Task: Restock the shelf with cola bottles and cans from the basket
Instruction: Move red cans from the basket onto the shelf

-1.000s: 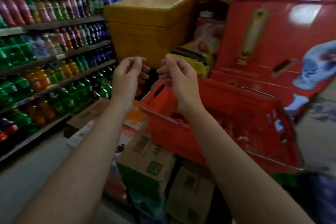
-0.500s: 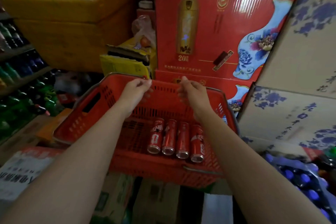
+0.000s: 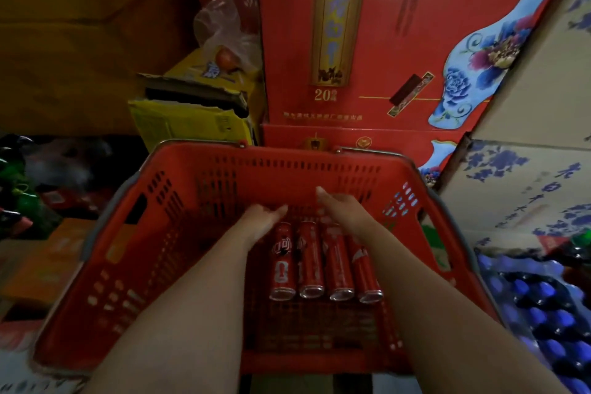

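Observation:
A red plastic basket (image 3: 128, 265) sits in front of me on stacked cartons. Several red cola cans (image 3: 308, 262) lie side by side on its floor, their ends pointing toward me. Both forearms reach down into the basket. My left hand (image 3: 263, 221) hovers at the far end of the leftmost can, fingers stretched forward. My right hand (image 3: 343, 211) is over the far ends of the right-hand cans, fingers also extended. Neither hand visibly grips a can. No cola bottles show in the basket, and the shelf is out of view.
Tall red gift cartons (image 3: 351, 41) stand right behind the basket, with a torn yellow carton (image 3: 188, 118) to their left. Blue-and-white printed boxes (image 3: 527, 185) rise on the right above a wrapped pack of blue-capped bottles (image 3: 543, 313). Green bottles (image 3: 12, 189) lie at the far left.
The view swung from the drinks shelf to the basket. Both hands dropped from above the rim down into the basket, reaching the cans.

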